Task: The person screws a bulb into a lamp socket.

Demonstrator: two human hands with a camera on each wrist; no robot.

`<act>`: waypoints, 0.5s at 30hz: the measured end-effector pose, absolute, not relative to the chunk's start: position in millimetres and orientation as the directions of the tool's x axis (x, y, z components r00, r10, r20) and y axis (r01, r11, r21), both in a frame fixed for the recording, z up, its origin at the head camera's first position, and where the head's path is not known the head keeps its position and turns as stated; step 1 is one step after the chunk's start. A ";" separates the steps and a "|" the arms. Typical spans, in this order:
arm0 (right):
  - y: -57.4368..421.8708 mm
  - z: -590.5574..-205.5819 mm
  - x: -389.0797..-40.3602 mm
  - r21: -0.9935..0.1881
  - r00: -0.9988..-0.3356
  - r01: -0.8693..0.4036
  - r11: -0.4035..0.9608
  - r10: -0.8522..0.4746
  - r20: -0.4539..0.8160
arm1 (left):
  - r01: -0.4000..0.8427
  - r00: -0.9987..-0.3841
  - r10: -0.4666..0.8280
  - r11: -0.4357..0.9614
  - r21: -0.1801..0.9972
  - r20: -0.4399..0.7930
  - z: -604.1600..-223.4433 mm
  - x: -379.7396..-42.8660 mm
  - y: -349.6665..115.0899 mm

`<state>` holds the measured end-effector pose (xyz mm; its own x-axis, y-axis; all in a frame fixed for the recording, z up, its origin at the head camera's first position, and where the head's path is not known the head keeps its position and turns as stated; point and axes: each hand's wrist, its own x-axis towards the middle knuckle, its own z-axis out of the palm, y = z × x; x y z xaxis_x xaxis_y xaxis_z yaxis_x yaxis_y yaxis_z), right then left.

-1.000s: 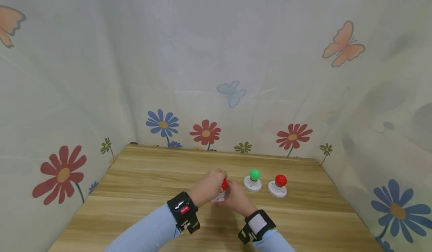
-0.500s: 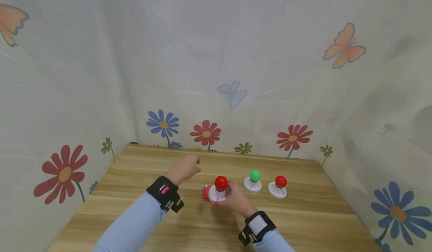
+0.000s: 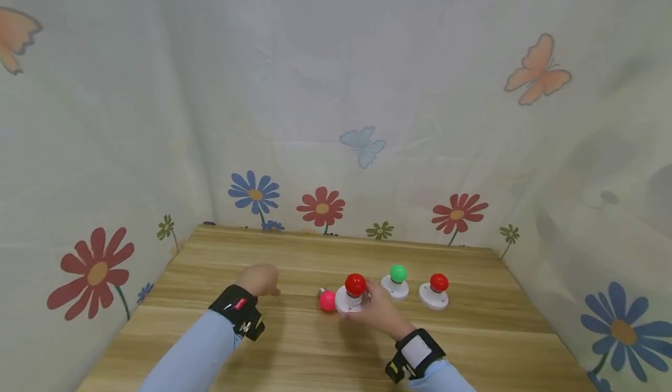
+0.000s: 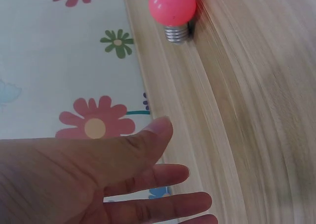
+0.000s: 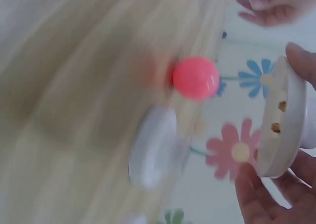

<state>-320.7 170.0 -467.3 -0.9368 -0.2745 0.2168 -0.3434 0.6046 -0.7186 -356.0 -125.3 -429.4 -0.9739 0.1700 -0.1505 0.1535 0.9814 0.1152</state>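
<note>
My right hand (image 3: pixel 379 311) grips a white round lamp socket (image 3: pixel 347 302) by its base, with a red bulb (image 3: pixel 356 284) standing in it. In the right wrist view, the underside of this socket shows, clear of the table. A loose pink bulb (image 3: pixel 327 300) lies on the wood just left of it, its metal screw end (image 4: pixel 177 34) bare. Another white round base (image 5: pixel 157 147) appears beside the pink bulb in the right wrist view. To the left, my left hand (image 3: pixel 259 280) is over the table holding nothing, its fingers (image 4: pixel 165 207) loosely extended.
On the wooden table (image 3: pixel 294 351), right of my right hand, stand two more white sockets, one with a green bulb (image 3: pixel 398 273) and one with a red bulb (image 3: pixel 438 282). A flower-printed curtain (image 3: pixel 283 118) surrounds the back and sides.
My left hand has let go of the red bulb and moved away left. My right hand has shifted the socket slightly right, and the pink bulb has come into view.
</note>
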 end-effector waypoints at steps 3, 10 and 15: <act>197.0 -452.7 -320.7 -0.683 -0.939 -0.338 0.647 -0.186 0.289 | 0.135 -0.977 0.155 0.981 0.138 -0.149 -430.1 -353.6 -130.6; 302.9 -440.9 -357.4 -0.634 -0.795 -0.389 0.668 0.103 0.597 | 0.112 -0.978 0.142 0.974 0.196 -0.151 -421.2 -346.2 -137.5; 367.5 -462.0 -373.6 -0.688 -0.777 -0.149 0.710 0.346 0.526 | 0.070 -0.977 0.107 0.978 0.197 -0.183 -417.8 -343.1 -139.0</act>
